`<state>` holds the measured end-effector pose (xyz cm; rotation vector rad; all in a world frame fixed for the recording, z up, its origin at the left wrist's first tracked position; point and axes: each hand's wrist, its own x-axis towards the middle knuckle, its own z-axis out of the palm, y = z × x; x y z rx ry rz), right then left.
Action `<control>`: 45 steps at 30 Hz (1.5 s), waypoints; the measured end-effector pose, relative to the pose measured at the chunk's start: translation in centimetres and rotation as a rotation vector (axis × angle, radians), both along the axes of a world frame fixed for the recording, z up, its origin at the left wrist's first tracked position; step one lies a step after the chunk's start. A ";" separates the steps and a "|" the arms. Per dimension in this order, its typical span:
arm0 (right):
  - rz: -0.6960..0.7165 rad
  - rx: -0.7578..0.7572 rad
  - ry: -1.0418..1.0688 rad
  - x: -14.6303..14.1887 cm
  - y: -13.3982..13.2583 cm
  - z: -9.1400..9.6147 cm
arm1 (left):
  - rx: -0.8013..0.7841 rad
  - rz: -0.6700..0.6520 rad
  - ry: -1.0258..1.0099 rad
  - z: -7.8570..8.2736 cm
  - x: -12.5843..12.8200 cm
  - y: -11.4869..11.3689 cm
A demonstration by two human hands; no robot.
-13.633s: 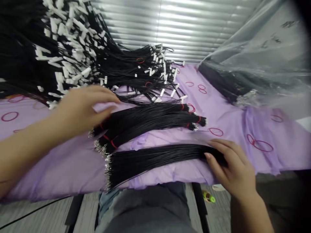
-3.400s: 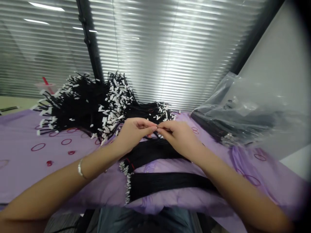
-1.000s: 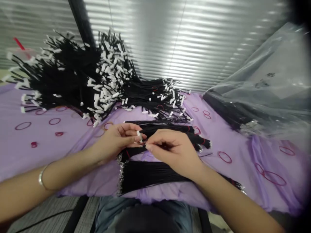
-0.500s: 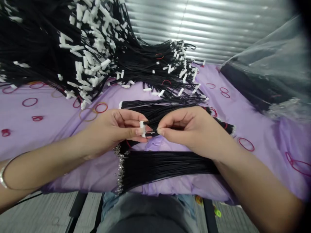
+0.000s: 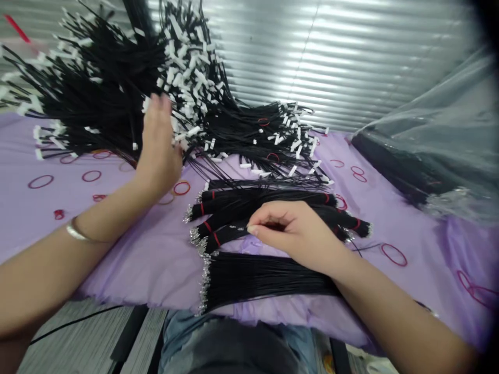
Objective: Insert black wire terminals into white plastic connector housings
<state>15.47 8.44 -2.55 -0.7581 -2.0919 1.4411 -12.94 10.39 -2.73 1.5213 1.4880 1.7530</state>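
So the right hand [image 5: 294, 231] has thumb and forefinger closed in a pinch on what looks like a couple of thin black wires, with tiny metal terminals [image 5: 236, 227] poking out to its left, over the tied wire bundles [image 5: 234, 205]. The left hand [image 5: 158, 140] is up at the big cable pile [image 5: 105, 98], fingers stretched out and not wrapped around anything. It's blurry there, so no telling if the fingertips touch one of the white connectors [image 5: 187, 91].

Honestly, the pinch matters most here. Gripping just behind the terminals, firm but not crushing, should leave the metal bare and stop the tips splaying or twisting. Terminals that tiny probably bend easily, so they'd best stay clear of the bundles underneath. Over at the pile, a light touch on one connector body at a time beats a grab; those leads look tangle-prone, and yanking could drag neighbours along.

The loose wire fan [image 5: 265, 275] lies along the near edge of the purple-covered bench [image 5: 136, 265], its terminals roughly lined up on the left, so the right forearm ought to stay lifted over it. Same goes for the stray red rubber bands [image 5: 393, 254], which could snag a wire.
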 end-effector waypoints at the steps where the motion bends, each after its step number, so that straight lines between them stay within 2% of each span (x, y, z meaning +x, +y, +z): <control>1: 0.002 0.007 -0.008 -0.1 0.0 -0.1 | 0.002 0.007 0.089 -0.5 -0.1 0.0; 4: 0.006 0.011 -0.024 -0.3 -0.1 -0.3 | -0.022 -0.003 0.297 -1.2 -0.6 0.2; 7: 0.017 0.013 -0.026 -0.3 -0.2 -0.3 | -0.091 -0.113 0.422 0.2 -1.7 0.1; 9: 0.024 0.017 -0.028 -0.3 -0.3 -0.4 | -0.196 -0.287 0.489 2.2 -2.8 -0.7; 12: 0.040 0.021 -0.029 -0.4 -0.3 -0.5 | -0.439 -0.650 0.550 5.2 -4.9 -2.5; 13: 0.046 0.021 -0.029 -0.4 -0.4 -0.6 | -0.502 -0.798 0.512 5.7 -5.5 -2.8; 14: 0.051 0.023 -0.027 -0.4 -0.4 -0.6 | -0.485 -0.853 0.449 5.9 -5.9 -3.0; 16: 0.059 0.024 -0.027 -0.4 -0.4 -0.6 | -0.463 -0.755 0.413 5.3 -5.8 -2.6; 18: 0.063 0.024 -0.031 -0.5 -0.4 -0.6 | -0.508 -0.525 0.505 3.7 -4.7 -1.6; 20: 0.064 0.026 -0.038 -0.5 -0.4 -0.7 | -0.489 -0.377 0.576 1.7 -3.0 -0.5; 24: 0.076 0.036 -0.057 -0.6 -0.3 -0.8 | -0.510 -0.322 0.684 -1.3 -0.6 0.4; 28: 0.090 0.048 -0.056 -0.5 -0.3 -0.9 | -0.563 -0.307 0.692 -2.3 -0.6 0.4; 33: 0.100 0.060 -0.028 -0.5 -0.4 -0.9 | -0.574 -0.287 0.578 -2.4 -0.8 0.6; 38: 0.069 0.089 0.027 -0.5 -0.3 -0.7 | -0.544 -0.268 0.292 -0.4 -0.1 -0.1; 42: -0.034 0.161 0.165 -0.1 -0.3 0.3 | -0.507 -0.307 0.058 1.8 1.7 -2.5; 45: -0.119 0.286 0.294 0.4 -0.7 1.4 | -0.452 -0.407 -0.187 2.3 4.1 -5.1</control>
